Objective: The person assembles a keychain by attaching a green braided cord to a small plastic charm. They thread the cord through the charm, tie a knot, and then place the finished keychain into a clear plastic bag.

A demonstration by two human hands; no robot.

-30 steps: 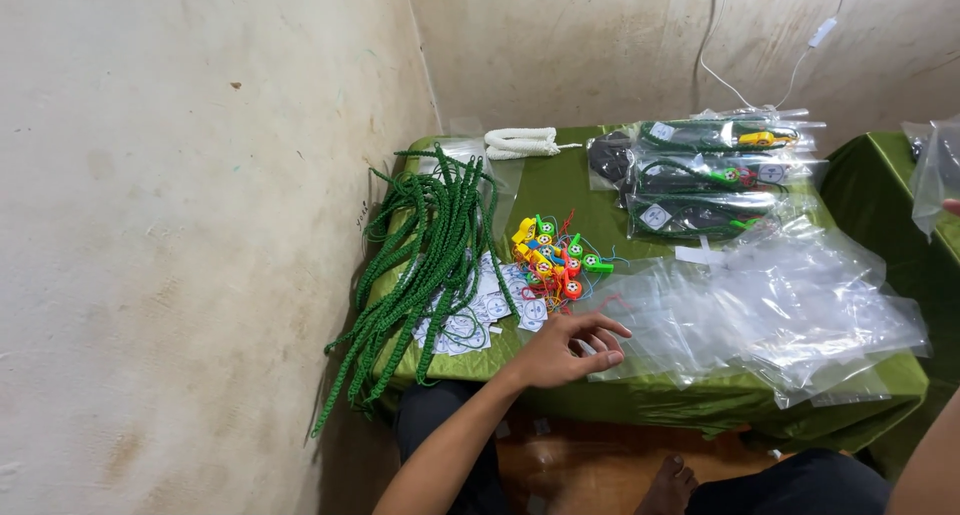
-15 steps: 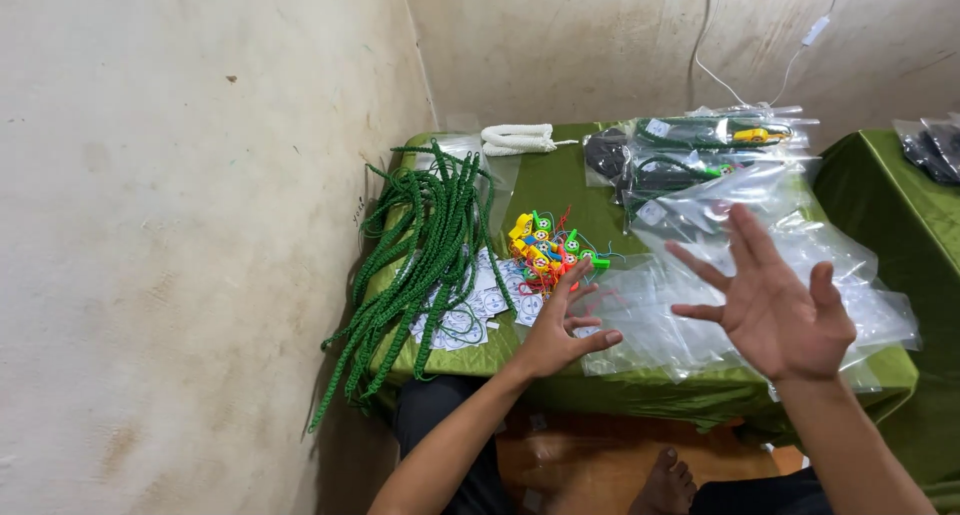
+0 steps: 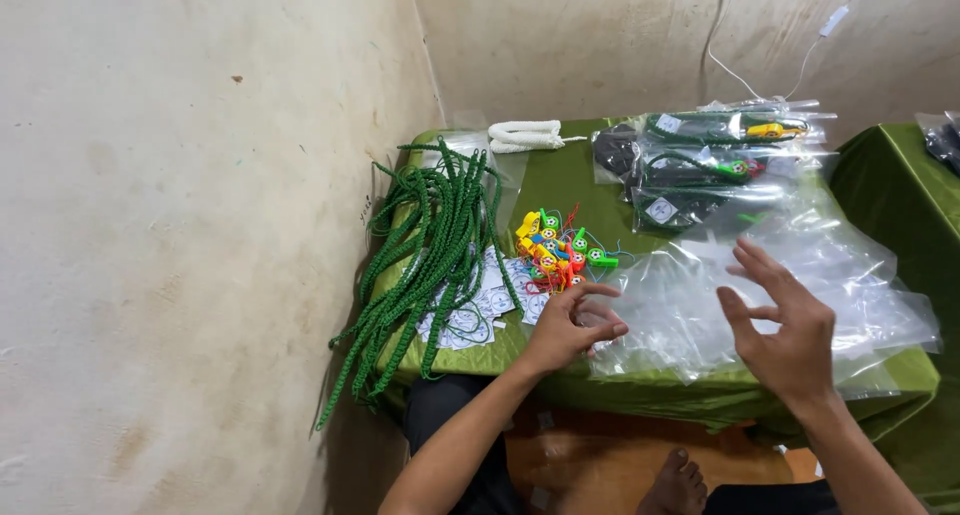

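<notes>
The left hand (image 3: 568, 325) rests at the near edge of the green bench (image 3: 560, 180), fingers loosely curled and grasping nothing, their tips touching the pile of clear plastic bags (image 3: 780, 265). Just beyond those fingers lie small colourful whistles (image 3: 560, 250). The right hand (image 3: 785, 325) hovers over the bags, fingers spread and released.
</notes>
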